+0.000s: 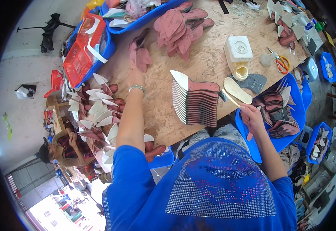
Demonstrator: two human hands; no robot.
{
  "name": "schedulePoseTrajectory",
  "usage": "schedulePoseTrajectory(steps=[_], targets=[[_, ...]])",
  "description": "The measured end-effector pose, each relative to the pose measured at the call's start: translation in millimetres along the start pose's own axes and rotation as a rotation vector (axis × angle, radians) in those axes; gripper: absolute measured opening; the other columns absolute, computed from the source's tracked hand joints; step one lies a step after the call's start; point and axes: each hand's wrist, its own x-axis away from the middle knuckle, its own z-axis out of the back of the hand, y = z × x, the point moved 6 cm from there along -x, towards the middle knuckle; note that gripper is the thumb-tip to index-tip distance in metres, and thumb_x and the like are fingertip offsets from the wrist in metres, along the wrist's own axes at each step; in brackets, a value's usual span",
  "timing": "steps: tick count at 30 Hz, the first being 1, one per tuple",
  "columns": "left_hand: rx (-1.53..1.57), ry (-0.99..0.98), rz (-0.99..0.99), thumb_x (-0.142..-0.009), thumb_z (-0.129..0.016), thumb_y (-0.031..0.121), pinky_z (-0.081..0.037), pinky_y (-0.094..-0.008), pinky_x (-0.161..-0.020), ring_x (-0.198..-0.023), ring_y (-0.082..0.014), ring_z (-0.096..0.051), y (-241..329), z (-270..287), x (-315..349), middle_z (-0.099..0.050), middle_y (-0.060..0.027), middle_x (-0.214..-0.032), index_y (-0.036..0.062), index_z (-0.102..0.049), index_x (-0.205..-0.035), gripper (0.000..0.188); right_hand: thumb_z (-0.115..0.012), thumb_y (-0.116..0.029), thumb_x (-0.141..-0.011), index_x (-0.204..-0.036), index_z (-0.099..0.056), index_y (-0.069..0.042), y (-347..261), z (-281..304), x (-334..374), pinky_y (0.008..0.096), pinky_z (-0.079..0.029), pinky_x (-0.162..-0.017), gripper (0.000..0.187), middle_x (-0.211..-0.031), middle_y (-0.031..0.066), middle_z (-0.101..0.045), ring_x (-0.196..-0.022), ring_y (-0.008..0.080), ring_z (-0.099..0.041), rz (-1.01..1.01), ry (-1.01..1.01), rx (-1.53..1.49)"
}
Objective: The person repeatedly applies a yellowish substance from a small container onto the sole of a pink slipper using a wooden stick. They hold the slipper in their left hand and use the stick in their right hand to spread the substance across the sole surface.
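Reaching across the wooden table [156, 129], the left hand [136, 76] arrives at a small group of reddish insoles [144, 57], and I can't separate its fingertips from them; the colours run together, so I cannot tell whether those fingers are wide or pinching. I make out at least 2 pieces there, overlapping. 1 bangle [137, 88] circles that wrist.

The right hand [251, 120] I can read better: its fingers are curled around 1 brush [230, 99], part of the handle hidden inside the fist, the butt showing below. The dark bristles sit just beside the fanned stack of white-tipped insoles [195, 101], which lies near the table's front edge; I can't tell if they touch it. I count roughly 15 layers, though the lower ones merge.

Beyond the stack is 1 loose heap of reddish insoles [181, 30], too jumbled to count. To the right I have 1 white block [237, 48], 1 crusted yellowish cup [241, 72] against it, 1 beige sole-shaped pad [237, 91] overlapping 1 dark grey scrap [256, 82], and 1 pair of orange-handled scissors [282, 64]. At upper left are 2 red baskets [76, 63]; the blue bin [127, 27] nearby is cut off by the frame.
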Motion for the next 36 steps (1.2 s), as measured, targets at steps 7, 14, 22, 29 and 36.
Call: schedulePoseTrajectory(steps=[7,14,22,29,36], targets=[[-0.207,-0.068,-0.051,-0.089,-0.049,0.017,-0.049,-0.0473,-0.083,-0.102,-0.0402,-0.058,-15.4,-61.8,-26.7,-0.05,-0.0281,-0.12,0.0045,-0.024,-0.143,0.061,-0.06,-0.014,-0.09,-0.106,-0.064,0.0,4.1,20.5,18.8,0.019,-0.023,-0.036,0.021,-0.053,-0.006,-0.041,-0.04,0.0026,-0.032,0.013,0.063,-0.018],[0.016,-0.222,-0.652,-0.085,-0.047,0.006,-0.032,-0.0478,-0.106,-0.133,-0.0308,-0.033,83.3,-71.6,58.3,-0.03,-0.0156,-0.146,0.0064,-0.031,-0.14,0.057,-0.06,-0.014,-0.09,-0.106,-0.064,0.0,12.1,25.2,11.5,0.0192,-0.022,-0.036,0.022,-0.054,-0.0059,-0.042,-0.04,0.0024,-0.032,0.022,0.105,-0.029],[-0.402,-0.236,-1.067,-0.091,-0.04,0.012,-0.03,-0.0459,-0.108,-0.127,-0.0249,-0.044,149.5,-72.4,57.2,-0.045,-0.0085,-0.139,0.018,-0.05,-0.13,0.041,-0.066,-0.021,-0.086,-0.102,-0.07,-0.002,-20.9,73.3,-32.2,0.0201,-0.03,-0.045,0.024,-0.065,-0.0009,-0.059,-0.049,0.0034,-0.043,0.232,0.297,0.387],[-0.718,-0.543,-1.043,-0.09,-0.046,0.019,-0.04,-0.0432,-0.097,-0.109,-0.0287,-0.056,144.5,-73.3,62.3,-0.059,-0.0121,-0.116,0.0113,-0.065,-0.106,0.026,-0.059,-0.029,-0.085,-0.096,-0.071,-0.012,-84.3,63.9,-71.7,0.0342,-0.052,-0.062,0.024,-0.077,0.0141,-0.067,-0.069,0.0265,-0.067,0.539,0.424,1.288],[-0.34,-0.423,-0.962,-0.086,-0.057,0.03,-0.037,-0.0463,-0.099,-0.12,-0.0297,-0.048,162.0,-52.7,91.7,-0.054,-0.0161,-0.125,0.0054,-0.054,-0.121,0.043,-0.056,-0.024,-0.081,-0.075,-0.068,-0.012,-90.5,39.2,-108.4,0.0408,-0.052,-0.056,0.019,-0.068,0.0115,-0.065,-0.063,0.0281,-0.065,0.736,0.341,1.692]])
